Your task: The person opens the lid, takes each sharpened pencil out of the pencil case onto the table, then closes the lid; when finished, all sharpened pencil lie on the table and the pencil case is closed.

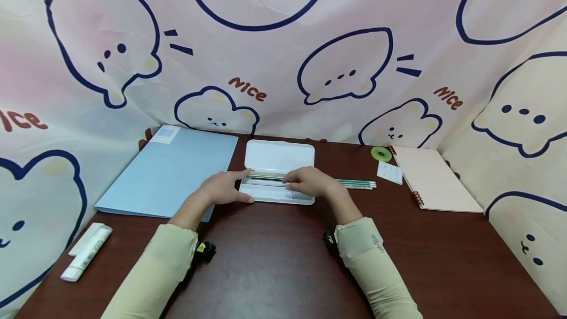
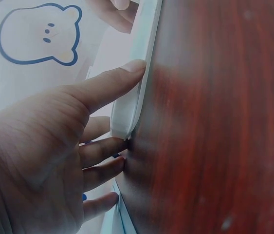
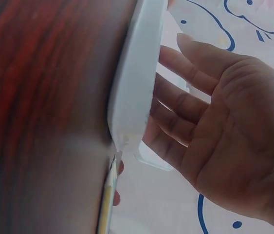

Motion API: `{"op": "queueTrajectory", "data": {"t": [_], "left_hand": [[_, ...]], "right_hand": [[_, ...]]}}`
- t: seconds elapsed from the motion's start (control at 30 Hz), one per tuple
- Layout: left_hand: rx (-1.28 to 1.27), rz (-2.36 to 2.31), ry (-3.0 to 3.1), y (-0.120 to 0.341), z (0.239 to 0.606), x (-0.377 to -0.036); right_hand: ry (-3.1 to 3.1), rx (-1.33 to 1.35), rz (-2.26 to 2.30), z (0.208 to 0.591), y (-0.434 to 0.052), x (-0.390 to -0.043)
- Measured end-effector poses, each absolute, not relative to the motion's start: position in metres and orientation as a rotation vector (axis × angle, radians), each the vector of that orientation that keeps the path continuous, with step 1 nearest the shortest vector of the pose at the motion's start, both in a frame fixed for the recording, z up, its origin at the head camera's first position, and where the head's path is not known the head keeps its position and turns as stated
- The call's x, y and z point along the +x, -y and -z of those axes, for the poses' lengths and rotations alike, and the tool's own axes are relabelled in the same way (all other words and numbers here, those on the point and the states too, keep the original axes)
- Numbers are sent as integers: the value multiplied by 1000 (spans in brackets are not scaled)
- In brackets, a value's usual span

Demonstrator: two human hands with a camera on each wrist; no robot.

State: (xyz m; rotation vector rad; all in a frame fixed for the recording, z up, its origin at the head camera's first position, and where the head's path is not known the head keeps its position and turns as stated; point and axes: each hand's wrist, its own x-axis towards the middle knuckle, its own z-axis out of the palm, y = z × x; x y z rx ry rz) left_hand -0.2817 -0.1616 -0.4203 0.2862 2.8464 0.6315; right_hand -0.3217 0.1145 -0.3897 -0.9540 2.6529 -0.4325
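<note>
A white pencil case [image 1: 280, 155] lies with its lid raised at the back, long pencils [image 1: 266, 177] in its tray. My left hand [image 1: 221, 187] holds the left end of the case, thumb on the front wall and fingers round the end. From the right, my right hand [image 1: 310, 182] reaches over the tray with its fingers over the pencils. In the right wrist view its thumb stands apart from the fingers, and the fingertips are hidden behind the case's front wall [image 3: 139, 83]. Several more pencils [image 1: 359, 183] lie on the table just right of the case.
A blue folder [image 1: 177, 171] lies left of the case. At the right are a spiral notebook [image 1: 434, 176], a small white sheet [image 1: 390, 172] and a green roll of tape [image 1: 381, 153]. A white tube [image 1: 87, 252] lies at the front left. Printed cloth walls [image 1: 283, 63] surround the table [image 1: 274, 260].
</note>
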Motion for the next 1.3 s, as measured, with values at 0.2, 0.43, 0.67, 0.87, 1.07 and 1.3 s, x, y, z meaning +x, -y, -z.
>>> {"op": "queueTrajectory", "data": {"t": [0.2,0.43,0.67,0.87,1.07,1.3], "left_hand": [[306,-628,-2842,161,418,-282],[304,-631,-2846,162,415,-281],[287,-633,-2847,161,417,-283],[283,-629,-2841,161,417,-283],[288,-625,-2838,160,418,-283],[294,-632,-2834,161,417,-283]], "right_hand": [[-2691,-886,417,395,-114,-322],[-2716,-821,434,396,-114,-324],[-2738,-833,448,396,-113,-325],[-2748,-849,434,396,-113,-324],[-2759,-835,460,395,-113,-323],[-2801,-853,489,396,-114,-323]]}}
